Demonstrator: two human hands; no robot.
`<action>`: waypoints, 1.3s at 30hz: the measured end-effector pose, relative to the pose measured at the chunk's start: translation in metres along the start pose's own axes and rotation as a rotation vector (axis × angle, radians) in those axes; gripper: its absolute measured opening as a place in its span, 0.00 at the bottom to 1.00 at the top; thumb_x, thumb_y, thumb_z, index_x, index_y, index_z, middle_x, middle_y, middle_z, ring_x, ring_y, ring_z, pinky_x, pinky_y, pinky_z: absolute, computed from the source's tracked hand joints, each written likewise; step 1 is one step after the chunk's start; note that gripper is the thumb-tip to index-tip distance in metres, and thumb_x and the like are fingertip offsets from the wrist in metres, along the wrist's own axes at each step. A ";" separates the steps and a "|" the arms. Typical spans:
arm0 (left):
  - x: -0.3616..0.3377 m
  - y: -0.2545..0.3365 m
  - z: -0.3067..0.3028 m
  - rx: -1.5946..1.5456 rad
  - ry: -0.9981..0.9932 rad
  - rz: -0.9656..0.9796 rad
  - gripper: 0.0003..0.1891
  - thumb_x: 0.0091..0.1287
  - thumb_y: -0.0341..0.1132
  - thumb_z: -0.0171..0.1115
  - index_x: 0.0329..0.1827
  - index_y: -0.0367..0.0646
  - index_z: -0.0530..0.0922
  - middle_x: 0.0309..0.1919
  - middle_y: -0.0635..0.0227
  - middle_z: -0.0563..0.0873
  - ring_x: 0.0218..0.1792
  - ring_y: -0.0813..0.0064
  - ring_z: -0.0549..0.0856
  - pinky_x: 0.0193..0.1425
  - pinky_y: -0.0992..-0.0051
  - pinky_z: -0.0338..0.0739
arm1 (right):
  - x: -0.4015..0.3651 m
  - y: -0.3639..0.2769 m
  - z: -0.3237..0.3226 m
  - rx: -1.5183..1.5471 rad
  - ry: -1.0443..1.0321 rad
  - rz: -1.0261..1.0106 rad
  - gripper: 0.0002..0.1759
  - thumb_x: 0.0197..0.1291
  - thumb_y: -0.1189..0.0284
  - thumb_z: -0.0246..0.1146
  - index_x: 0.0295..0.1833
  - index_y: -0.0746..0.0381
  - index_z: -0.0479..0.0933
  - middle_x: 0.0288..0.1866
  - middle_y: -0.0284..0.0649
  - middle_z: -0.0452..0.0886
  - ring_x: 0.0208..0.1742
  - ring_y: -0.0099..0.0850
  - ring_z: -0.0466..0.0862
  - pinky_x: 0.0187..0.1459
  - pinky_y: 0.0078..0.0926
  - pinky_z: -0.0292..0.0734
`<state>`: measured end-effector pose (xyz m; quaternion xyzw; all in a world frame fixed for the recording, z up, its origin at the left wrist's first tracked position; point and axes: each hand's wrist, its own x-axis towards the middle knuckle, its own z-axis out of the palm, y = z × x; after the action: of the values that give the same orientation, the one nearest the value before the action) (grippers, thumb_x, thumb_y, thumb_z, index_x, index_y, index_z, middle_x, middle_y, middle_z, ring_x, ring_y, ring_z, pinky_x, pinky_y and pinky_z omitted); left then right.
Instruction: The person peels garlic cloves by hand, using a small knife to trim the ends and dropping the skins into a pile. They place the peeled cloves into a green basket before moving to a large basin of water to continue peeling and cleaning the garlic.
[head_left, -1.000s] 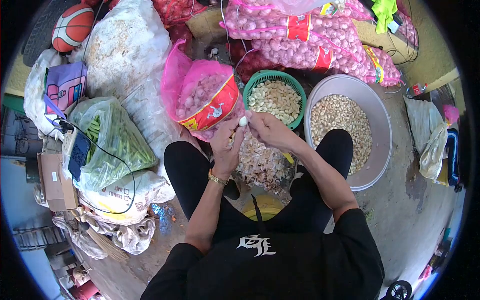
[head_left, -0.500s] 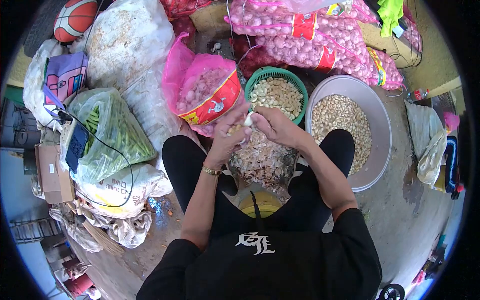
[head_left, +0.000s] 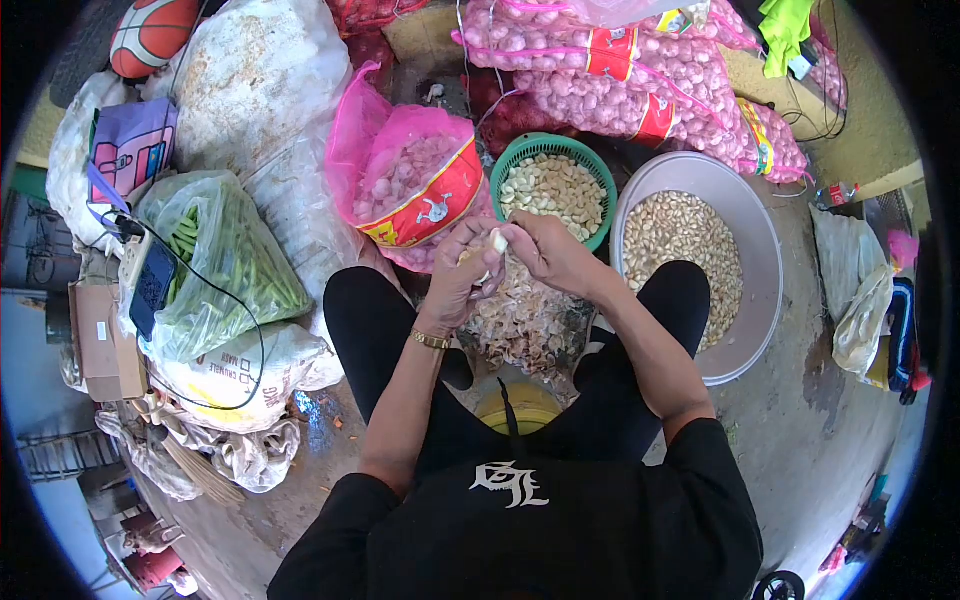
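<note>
Between my knees, over a heap of papery garlic skins (head_left: 525,325), my two hands meet around a pale garlic clove (head_left: 498,241). My left hand (head_left: 462,272), with a gold bracelet at the wrist, curls closed below and beside the clove; something yellowish shows in its palm, partly covered by the fingers. The thumb and fingertips of my right hand (head_left: 548,246) pinch at the clove from the right. Just beyond them a green basket (head_left: 502,165) holds peeled cloves (head_left: 555,195). To the right, a pale basin (head_left: 762,265) contains many unpeeled cloves (head_left: 680,245).
An opened pink mesh sack of garlic (head_left: 410,185) leans left of the basket. Full garlic sacks (head_left: 630,95) are stacked behind. On the left sit a clear bag of green pods (head_left: 225,265), a phone (head_left: 152,292) and white sacks (head_left: 260,110). A yellow stool (head_left: 530,410) is beneath me.
The fingers of my left hand have curled in closer around the clove. My right hand stays in nearly the same place, still pinching it.
</note>
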<state>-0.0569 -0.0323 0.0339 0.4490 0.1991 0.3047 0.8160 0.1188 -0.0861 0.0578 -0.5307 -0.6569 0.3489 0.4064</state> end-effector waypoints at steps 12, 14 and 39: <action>0.000 -0.007 0.001 -0.350 0.023 0.025 0.13 0.71 0.38 0.61 0.53 0.47 0.69 0.31 0.73 0.79 0.18 0.90 0.73 0.15 0.90 0.61 | -0.010 -0.006 0.007 -0.392 -0.072 -0.155 0.22 0.68 0.54 0.57 0.39 0.64 0.67 0.23 0.53 0.77 0.29 0.56 0.80 0.31 0.49 0.74; -0.001 -0.005 0.005 -0.342 0.068 0.015 0.12 0.71 0.38 0.60 0.52 0.48 0.69 0.32 0.74 0.79 0.18 0.90 0.73 0.14 0.90 0.60 | -0.009 -0.006 0.008 -0.419 -0.073 -0.167 0.22 0.68 0.54 0.56 0.38 0.64 0.67 0.23 0.52 0.76 0.29 0.55 0.80 0.31 0.49 0.74; 0.008 -0.001 -0.013 -0.756 0.005 0.065 0.12 0.77 0.43 0.50 0.52 0.44 0.71 0.27 0.74 0.69 0.20 0.86 0.65 0.16 0.86 0.57 | -0.030 0.035 0.009 -0.272 0.036 0.205 0.16 0.70 0.61 0.53 0.49 0.62 0.73 0.27 0.53 0.80 0.33 0.53 0.82 0.36 0.50 0.75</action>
<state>-0.0585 -0.0199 0.0260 0.1215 0.0600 0.3834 0.9136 0.1286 -0.1092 0.0175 -0.6514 -0.6329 0.2867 0.3048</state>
